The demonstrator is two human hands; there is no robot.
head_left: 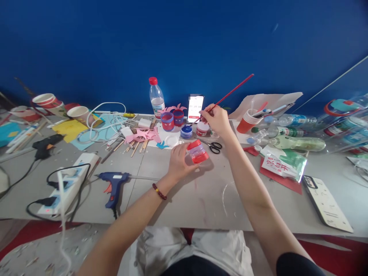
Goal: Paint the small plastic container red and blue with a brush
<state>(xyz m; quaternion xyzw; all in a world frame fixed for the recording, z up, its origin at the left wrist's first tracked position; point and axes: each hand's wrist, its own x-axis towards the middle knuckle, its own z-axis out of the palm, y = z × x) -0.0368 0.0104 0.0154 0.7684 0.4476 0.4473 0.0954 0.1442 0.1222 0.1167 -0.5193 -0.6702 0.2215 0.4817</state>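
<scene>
My left hand [179,161] is closed around a small red-banded plastic cup [197,151], clear or pale violet in its middle and tilted above the table. In my right hand [215,119] is a long red paintbrush [235,89]; its lower end reaches into an open jar of blue paint [186,132]. Right beside that jar stands a jar of red paint [202,129]. Two painted cups [167,122] in red and blue stand behind, with pink paper shapes above them. A white lid [171,141] and black scissors [215,147] lie close by.
A blue glue gun [113,186] and a power strip [69,184] lie at left. Behind are a red-capped bottle [156,97] and a lit phone [195,108]. Paper cups [247,122] holding tools, plastic bottles [299,142] and another phone [327,203] occupy the right.
</scene>
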